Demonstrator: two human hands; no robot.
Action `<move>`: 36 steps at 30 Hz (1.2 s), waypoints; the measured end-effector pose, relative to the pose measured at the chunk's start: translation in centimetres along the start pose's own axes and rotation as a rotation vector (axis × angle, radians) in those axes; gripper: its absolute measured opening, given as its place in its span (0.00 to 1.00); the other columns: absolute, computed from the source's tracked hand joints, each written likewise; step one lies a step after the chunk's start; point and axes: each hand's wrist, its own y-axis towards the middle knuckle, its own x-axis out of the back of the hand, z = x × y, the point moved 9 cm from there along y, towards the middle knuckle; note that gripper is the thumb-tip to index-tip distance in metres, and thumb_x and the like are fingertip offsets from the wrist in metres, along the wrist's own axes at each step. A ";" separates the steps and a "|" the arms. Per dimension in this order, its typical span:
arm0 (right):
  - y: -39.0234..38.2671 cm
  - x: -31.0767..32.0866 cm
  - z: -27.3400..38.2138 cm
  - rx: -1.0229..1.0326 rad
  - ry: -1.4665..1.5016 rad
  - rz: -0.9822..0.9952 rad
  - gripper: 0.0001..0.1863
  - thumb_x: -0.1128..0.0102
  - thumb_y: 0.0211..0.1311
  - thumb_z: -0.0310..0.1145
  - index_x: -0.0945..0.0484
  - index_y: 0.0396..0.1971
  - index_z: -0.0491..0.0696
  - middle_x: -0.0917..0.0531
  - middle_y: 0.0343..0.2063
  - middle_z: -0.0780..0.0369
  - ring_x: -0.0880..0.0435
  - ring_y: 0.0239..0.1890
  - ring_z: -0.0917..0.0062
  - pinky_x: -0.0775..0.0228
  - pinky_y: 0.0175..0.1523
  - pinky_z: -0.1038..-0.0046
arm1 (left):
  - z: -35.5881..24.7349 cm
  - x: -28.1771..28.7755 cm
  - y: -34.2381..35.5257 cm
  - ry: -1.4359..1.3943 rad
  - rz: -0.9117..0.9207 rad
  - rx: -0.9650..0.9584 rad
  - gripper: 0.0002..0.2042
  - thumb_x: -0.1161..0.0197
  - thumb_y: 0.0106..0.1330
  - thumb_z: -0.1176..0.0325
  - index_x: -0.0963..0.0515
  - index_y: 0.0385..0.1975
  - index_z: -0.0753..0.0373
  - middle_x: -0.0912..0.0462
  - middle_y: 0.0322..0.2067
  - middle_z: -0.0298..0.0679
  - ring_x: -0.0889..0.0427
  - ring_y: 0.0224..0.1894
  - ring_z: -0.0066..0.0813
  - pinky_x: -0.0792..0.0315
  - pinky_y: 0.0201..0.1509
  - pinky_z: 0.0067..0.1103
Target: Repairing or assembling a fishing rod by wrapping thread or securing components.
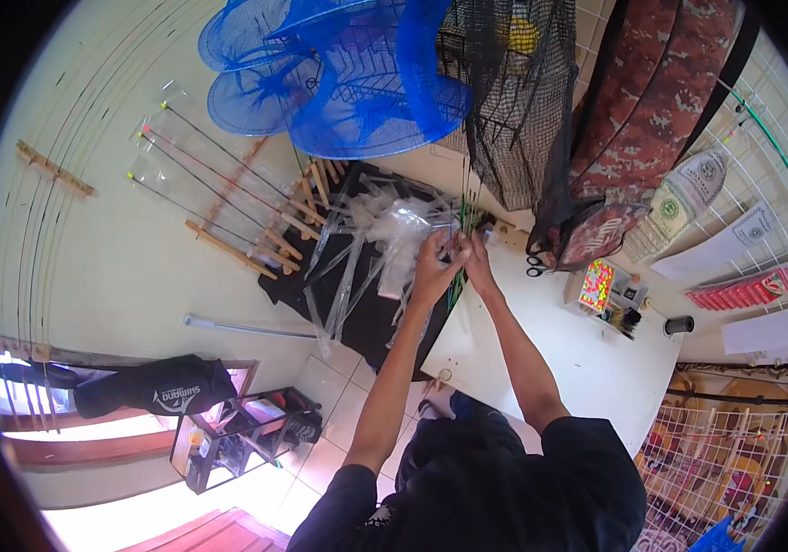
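A bundle of thin dark rods (469, 204) with some green parts stands between my two hands, at the far left corner of the white table. My left hand (434, 269) is closed with fingers curled against the rods. On their other side my right hand (479, 267) is closed round them. The fingertips overlap, so how each rod is gripped is partly hidden. Just left of my left hand lies a heap of clear plastic sleeves (394, 225) on a black cloth (366, 304), with long strips hanging over its near side.
The white table (523, 340) bears a box of bright coloured beads (596, 285) and a black cylinder (679, 325). Blue mesh nets (339, 83) and a dark net (518, 120) hang above. Scissors (536, 264) hang near a camouflage bag (642, 83). Sleeved rods (228, 175) hang at left.
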 end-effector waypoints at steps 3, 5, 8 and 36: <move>-2.8 -0.9 1.3 0.139 0.082 -0.075 0.18 0.58 0.70 0.37 0.31 0.51 0.41 0.22 0.39 0.59 0.25 0.46 0.73 0.35 0.53 0.70 | -1.7 0.8 -0.4 -0.065 -0.048 -0.009 0.35 0.27 0.53 0.56 0.32 0.55 0.71 0.26 0.51 0.49 0.24 0.51 0.43 0.33 0.59 0.33; -5.3 -2.9 1.5 0.163 -0.020 -0.039 0.16 0.58 0.67 0.32 0.31 0.50 0.40 0.22 0.36 0.57 0.24 0.43 0.71 0.33 0.50 0.69 | -2.7 1.7 -1.6 0.232 -0.052 -0.120 0.33 0.27 0.54 0.59 0.32 0.56 0.68 0.26 0.50 0.46 0.25 0.51 0.30 0.30 0.54 0.24; -7.8 -5.2 1.3 0.189 -0.115 0.147 0.21 0.56 0.61 0.23 0.34 0.55 0.38 0.22 0.38 0.50 0.22 0.44 0.66 0.32 0.50 0.70 | -3.7 2.0 -2.3 0.087 -0.039 -0.094 0.18 0.30 0.57 0.62 0.22 0.41 0.69 0.19 0.37 0.41 0.21 0.39 0.25 0.27 0.46 0.21; 2.1 -4.1 3.5 0.207 -0.031 -0.160 0.06 0.38 0.55 0.24 0.16 0.33 0.42 0.16 0.26 0.65 0.20 0.24 0.84 0.25 0.28 0.80 | -2.4 9.8 -16.8 -0.504 -0.101 0.219 0.24 0.51 0.74 0.57 0.44 0.13 0.53 0.47 0.11 0.24 0.50 0.14 0.13 0.57 0.20 0.20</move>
